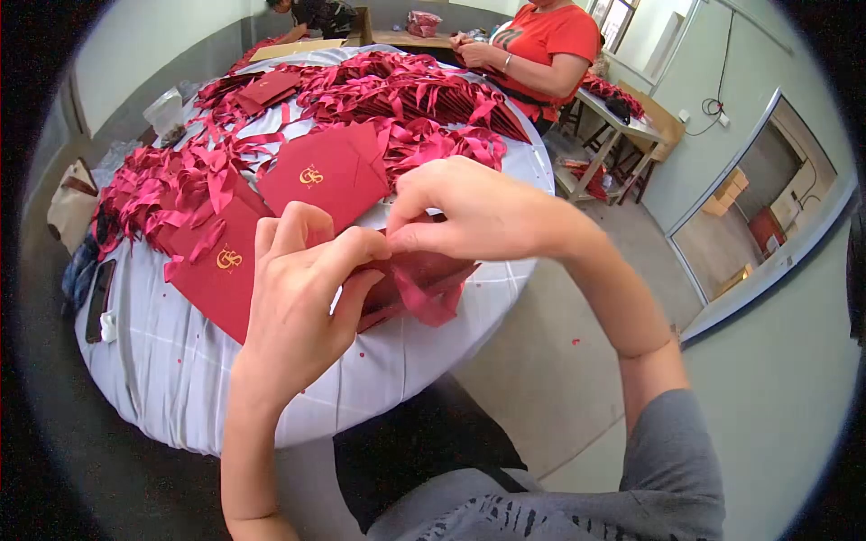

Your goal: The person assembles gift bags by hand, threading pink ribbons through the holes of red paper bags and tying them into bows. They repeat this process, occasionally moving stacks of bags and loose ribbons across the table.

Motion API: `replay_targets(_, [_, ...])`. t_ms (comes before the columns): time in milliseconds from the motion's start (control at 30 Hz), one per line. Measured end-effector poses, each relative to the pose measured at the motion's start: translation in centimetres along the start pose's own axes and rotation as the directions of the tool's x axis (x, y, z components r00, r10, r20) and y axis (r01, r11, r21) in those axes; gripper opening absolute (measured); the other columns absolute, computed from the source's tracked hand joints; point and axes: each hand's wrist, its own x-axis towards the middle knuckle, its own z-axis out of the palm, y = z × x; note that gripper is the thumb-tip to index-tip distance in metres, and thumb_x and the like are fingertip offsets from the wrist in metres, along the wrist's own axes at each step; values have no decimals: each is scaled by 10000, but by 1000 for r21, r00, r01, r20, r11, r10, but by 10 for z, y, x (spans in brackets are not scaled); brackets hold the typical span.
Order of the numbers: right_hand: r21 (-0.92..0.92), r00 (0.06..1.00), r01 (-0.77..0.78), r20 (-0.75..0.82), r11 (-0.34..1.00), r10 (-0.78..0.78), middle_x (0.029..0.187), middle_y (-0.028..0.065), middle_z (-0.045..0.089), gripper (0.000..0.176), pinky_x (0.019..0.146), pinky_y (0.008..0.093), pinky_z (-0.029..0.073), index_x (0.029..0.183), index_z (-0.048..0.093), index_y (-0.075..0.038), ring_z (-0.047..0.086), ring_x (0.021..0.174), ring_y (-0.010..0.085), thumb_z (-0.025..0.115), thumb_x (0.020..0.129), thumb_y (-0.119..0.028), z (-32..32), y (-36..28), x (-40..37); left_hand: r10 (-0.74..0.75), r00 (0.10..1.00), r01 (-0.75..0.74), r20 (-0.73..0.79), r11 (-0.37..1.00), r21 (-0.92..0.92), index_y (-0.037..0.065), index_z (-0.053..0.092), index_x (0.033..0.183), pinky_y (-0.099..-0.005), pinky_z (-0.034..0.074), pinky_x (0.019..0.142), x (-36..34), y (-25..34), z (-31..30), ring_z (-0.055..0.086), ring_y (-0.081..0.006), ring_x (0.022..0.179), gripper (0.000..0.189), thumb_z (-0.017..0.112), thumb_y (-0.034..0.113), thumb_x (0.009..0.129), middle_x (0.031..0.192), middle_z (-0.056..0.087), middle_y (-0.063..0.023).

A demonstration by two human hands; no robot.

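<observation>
Both hands are raised over the near side of the round table, holding a dark red paper gift bag (383, 293) by its top edge. Thumb and fingers of my left hand (302, 284) pinch the bag's left side. My right hand (474, 209) is closed in a pinch at the upper edge, its fingertips almost meeting the left ones. A shiny pink-red ribbon (431, 307) hangs in a loop from the bag. What the fingertips grip exactly is hidden. Just beyond lie flat red bags (329, 176) with gold lettering.
Heaps of ribboned bags (406, 86) cover the far side of the white tablecloth (162, 361). A phone (100, 302) lies at the left edge, a clear plastic cup (165, 113) farther back. A person in a red shirt (550, 45) works across the table; another person bends at the back left.
</observation>
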Motion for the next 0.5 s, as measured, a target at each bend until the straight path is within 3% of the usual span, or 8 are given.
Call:
replay_targets(33, [21,997,8,71,1000,-9,767,202,643,203,683,363,501,840,680,5,646,735,305,594,741,-149,-2,2,4,5,1000,-5,-3,1000,21,106,609,869,-330,339,703,1,1,0,496,-204,756,205,663,44,681,700,594,-23])
replay_targets(67, [34,991,-31,132,999,27,751,144,608,208,666,334,461,848,667,14,590,731,256,609,776,-173,-2,4,7,13,1000,-13,4,1000,19,106,609,869,-330,339,703,1,3,1,496,-204,756,205,663,44,681,700,594,-23])
replay_targets(167, [139,984,-13,180,990,-13,723,131,604,224,651,319,456,855,669,13,583,700,220,622,753,-181,1,17,14,-2,1000,2,20,1000,14,106,606,877,-327,332,652,0,5,1,493,-201,682,201,658,43,694,676,585,-28])
replay_targets(200, [153,977,-58,212,986,25,691,104,607,222,629,297,447,854,674,6,569,667,162,621,742,-179,-3,12,15,-20,999,19,37,999,37,106,604,885,-328,330,634,0,6,1,502,-202,648,199,653,39,704,676,586,-37])
replay_targets(300, [232,972,-162,204,959,115,675,69,619,211,617,280,442,833,678,12,556,649,118,617,740,-167,-2,12,13,-5,998,4,55,1000,26,85,588,910,-333,367,578,0,9,3,536,-228,567,186,647,45,739,721,610,-77])
replay_targets(367, [309,974,-187,179,932,136,688,59,630,207,625,269,446,825,680,14,560,659,105,619,742,-164,2,15,10,-211,975,220,71,962,-159,60,576,923,-331,406,536,0,16,5,549,-238,534,195,663,61,748,768,630,-96])
replay_targets(500, [427,987,-158,106,891,124,730,43,657,177,664,241,457,805,688,17,579,695,85,628,740,-136,11,23,10,-244,968,251,65,954,-162,47,575,904,-301,401,467,2,19,10,514,-207,467,174,669,61,758,779,636,-94])
